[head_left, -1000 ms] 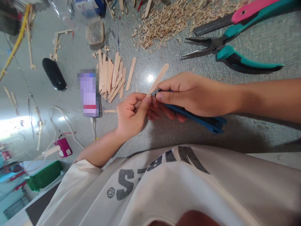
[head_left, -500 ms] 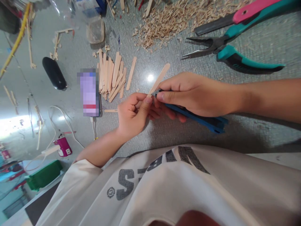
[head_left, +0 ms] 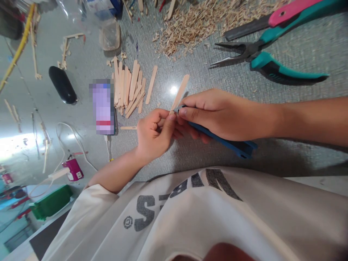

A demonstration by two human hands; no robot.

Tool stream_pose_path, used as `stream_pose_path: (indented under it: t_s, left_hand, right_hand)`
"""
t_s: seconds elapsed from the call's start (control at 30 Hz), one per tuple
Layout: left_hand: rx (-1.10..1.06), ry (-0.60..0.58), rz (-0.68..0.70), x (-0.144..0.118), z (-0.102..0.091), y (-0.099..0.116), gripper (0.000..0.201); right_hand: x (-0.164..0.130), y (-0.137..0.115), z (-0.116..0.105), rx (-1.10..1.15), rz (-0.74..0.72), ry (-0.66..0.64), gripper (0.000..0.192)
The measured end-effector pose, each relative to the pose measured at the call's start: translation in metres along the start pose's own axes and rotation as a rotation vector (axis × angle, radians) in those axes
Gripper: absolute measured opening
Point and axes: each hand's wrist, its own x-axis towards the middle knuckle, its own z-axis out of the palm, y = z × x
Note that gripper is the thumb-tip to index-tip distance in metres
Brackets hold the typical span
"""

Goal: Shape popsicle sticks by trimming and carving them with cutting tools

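My left hand [head_left: 154,134] pinches the lower end of a flat wooden craft stick [head_left: 181,88] between thumb and forefinger. The stick slants up and to the right. My right hand [head_left: 217,114] is wrapped around a pair of blue-handled nippers [head_left: 231,143], whose small grey jaws meet the stick just above my left thumb. Whether the jaws are closed through the wood cannot be made out. Left of the stick lies a loose pile of craft sticks [head_left: 129,85], with a single stick [head_left: 151,85] beside it. Another stick [head_left: 128,128] lies partly behind my left hand.
Wood chips [head_left: 195,27] are heaped at the back. Teal-handled needle-nose pliers [head_left: 250,52] lie open at the upper right, near a pink-handled blade [head_left: 250,27]. A phone [head_left: 103,107] with a cable, a black oval case [head_left: 62,84] and a clear container [head_left: 110,35] are on the left.
The stick's upper end has swung slightly left. My right hand and the nippers have shifted a little, with the handle ends moving left and toward me. My left hand has barely moved.
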Motion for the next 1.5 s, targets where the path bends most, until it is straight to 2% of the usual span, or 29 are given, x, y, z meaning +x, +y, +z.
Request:
stream_pose_path:
  t_s: [0.13,0.27,0.53,0.77,0.97,1.1,1.23,1.37,1.5]
  left_hand:
    - [-0.022,-0.023,0.016,0.001,-0.001,0.001,0.048]
    - [-0.072,-0.058,-0.033,0.002,-0.003,0.001,0.047]
    - [-0.066,-0.011,-0.045,0.002,-0.001,0.001,0.046]
    - [0.073,0.018,0.026,-0.003,0.0,-0.005,0.043]
    - [0.39,0.066,0.181,-0.008,-0.002,-0.007,0.031]
    - [0.459,0.016,0.25,-0.007,-0.003,0.0,0.029]
    - [0.416,-0.063,0.21,-0.006,-0.004,0.006,0.037]
    - [0.347,-0.081,0.181,-0.006,-0.005,0.005,0.04]
    - [0.294,-0.099,0.161,-0.005,-0.007,0.004,0.04]
  right_hand:
    - [0.0,0.001,-0.001,-0.014,-0.047,0.03,0.042]
    - [0.0,0.002,-0.003,0.029,-0.089,0.034,0.043]
    - [-0.001,0.001,-0.004,0.036,0.0,0.032,0.038]
    - [0.0,-0.004,-0.003,-0.049,0.049,0.062,0.037]
    - [0.001,-0.011,0.001,-0.094,0.165,0.074,0.042]
    - [0.001,-0.013,0.001,-0.102,0.214,0.071,0.046]
    - [0.001,-0.009,0.001,-0.104,0.158,0.055,0.048]
    - [0.001,-0.002,0.001,-0.084,0.043,0.046,0.048]
    - [0.0,0.001,0.001,-0.055,0.01,0.002,0.044]
